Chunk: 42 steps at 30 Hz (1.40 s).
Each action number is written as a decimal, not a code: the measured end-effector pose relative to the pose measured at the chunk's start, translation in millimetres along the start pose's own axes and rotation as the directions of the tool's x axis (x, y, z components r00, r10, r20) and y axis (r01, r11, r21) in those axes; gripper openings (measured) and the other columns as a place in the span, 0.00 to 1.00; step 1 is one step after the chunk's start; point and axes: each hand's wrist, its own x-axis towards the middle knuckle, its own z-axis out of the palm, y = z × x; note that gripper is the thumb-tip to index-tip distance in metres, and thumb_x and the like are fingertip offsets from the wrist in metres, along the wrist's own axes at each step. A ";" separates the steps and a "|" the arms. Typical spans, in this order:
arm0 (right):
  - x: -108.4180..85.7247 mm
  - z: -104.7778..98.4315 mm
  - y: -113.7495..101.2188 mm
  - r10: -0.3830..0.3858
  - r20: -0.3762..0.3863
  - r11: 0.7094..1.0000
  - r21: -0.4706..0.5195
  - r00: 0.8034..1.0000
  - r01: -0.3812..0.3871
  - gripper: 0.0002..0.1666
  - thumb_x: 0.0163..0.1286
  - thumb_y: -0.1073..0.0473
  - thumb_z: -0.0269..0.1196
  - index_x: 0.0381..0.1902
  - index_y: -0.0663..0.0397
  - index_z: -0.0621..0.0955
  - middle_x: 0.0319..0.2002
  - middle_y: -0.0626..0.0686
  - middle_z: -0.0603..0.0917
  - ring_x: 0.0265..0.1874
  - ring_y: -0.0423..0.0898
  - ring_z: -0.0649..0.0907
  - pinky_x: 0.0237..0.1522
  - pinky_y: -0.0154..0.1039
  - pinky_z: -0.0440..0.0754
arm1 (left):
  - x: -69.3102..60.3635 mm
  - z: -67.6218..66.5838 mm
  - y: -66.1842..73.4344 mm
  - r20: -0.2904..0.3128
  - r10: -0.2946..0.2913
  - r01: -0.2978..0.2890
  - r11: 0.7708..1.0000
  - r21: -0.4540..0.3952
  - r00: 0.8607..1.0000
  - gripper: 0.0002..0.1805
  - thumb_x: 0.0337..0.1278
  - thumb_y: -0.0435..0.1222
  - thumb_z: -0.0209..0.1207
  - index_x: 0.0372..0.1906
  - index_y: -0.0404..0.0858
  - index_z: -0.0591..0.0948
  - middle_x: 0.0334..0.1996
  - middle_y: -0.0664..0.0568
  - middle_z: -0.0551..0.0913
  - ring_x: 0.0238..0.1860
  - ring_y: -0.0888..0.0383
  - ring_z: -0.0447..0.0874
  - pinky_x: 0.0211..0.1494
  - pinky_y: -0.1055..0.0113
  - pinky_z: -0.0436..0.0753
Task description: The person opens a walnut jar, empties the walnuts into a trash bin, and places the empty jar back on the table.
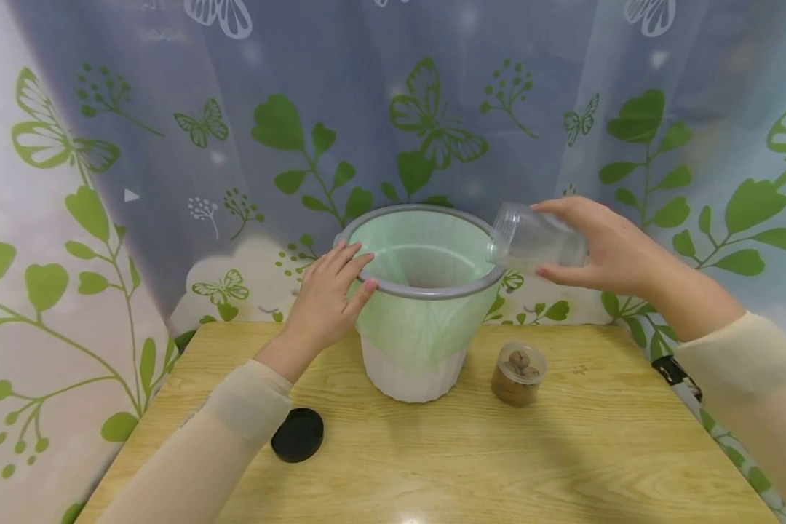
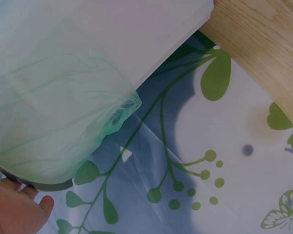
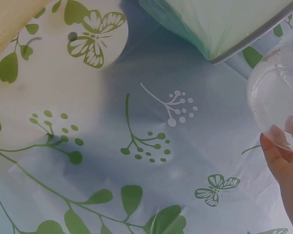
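Observation:
A white trash bin (image 1: 411, 370) with a grey rim and a pale green bag (image 1: 426, 324) folded over it stands on the table. My left hand (image 1: 327, 295) rests on the left side of the rim, its fingers reaching over the edge; in the left wrist view, part of that hand (image 2: 19, 207) shows at the rim. With my right hand (image 1: 602, 244) I hold a clear plastic jar (image 1: 530, 236) tipped on its side, its mouth at the bin's right rim. The jar (image 3: 276, 92) looks see-through in the right wrist view. Any contents deep in the bin are hard to see.
A small clear tub (image 1: 519, 375) holding brown, nut-like round pieces stands right of the bin. A black round lid (image 1: 298, 435) lies near my left forearm. The wooden table (image 1: 419, 466) ends at a patterned curtain (image 1: 360, 80) behind the bin.

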 end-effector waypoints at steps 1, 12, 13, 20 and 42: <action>-2.0 0.0 -0.2 0.005 0.000 1.000 0.005 1.000 -0.005 0.47 0.58 0.50 0.76 0.73 0.46 0.69 0.67 0.56 0.72 0.65 0.61 0.71 0.59 0.67 0.68 | 0.0 -0.2 0.0 0.000 0.000 0.000 1.000 0.000 1.000 0.43 0.72 0.66 0.27 0.73 0.43 0.69 0.76 0.46 0.62 0.79 0.47 0.48 0.76 0.44 0.53; -18.6 5.8 -0.7 0.069 -0.007 0.996 0.060 0.998 -0.068 0.49 0.58 0.52 0.76 0.75 0.41 0.66 0.67 0.57 0.71 0.62 0.63 0.73 0.56 0.68 0.70 | -0.3 0.6 -0.1 -0.003 0.005 -0.005 1.000 -0.004 1.000 0.44 0.71 0.67 0.26 0.73 0.43 0.69 0.76 0.46 0.62 0.79 0.46 0.49 0.76 0.43 0.53; -19.7 6.6 -0.8 0.073 -0.008 0.995 0.066 0.997 -0.073 0.50 0.58 0.52 0.77 0.75 0.41 0.66 0.67 0.57 0.71 0.62 0.63 0.73 0.56 0.68 0.69 | -0.3 1.0 -0.1 -0.004 0.005 -0.006 1.000 -0.003 1.000 0.44 0.71 0.67 0.26 0.73 0.43 0.69 0.76 0.46 0.62 0.79 0.46 0.49 0.76 0.43 0.53; -28.2 13.2 0.0 0.107 -0.003 0.988 0.113 0.994 -0.106 0.51 0.58 0.52 0.77 0.75 0.36 0.64 0.67 0.56 0.71 0.63 0.63 0.72 0.56 0.71 0.68 | -1.4 2.6 -1.6 -0.009 0.002 -0.002 1.000 0.003 1.000 0.45 0.70 0.68 0.24 0.73 0.43 0.69 0.76 0.46 0.62 0.79 0.46 0.48 0.75 0.43 0.53; -56.6 37.8 5.7 0.090 -0.134 0.974 0.217 0.987 -0.059 0.55 0.54 0.64 0.78 0.76 0.43 0.63 0.67 0.58 0.73 0.59 0.53 0.78 0.57 0.72 0.68 | -0.4 1.2 -1.0 -0.017 0.009 -0.009 1.000 -0.004 1.000 0.44 0.71 0.67 0.25 0.73 0.43 0.69 0.76 0.46 0.62 0.79 0.46 0.49 0.75 0.41 0.54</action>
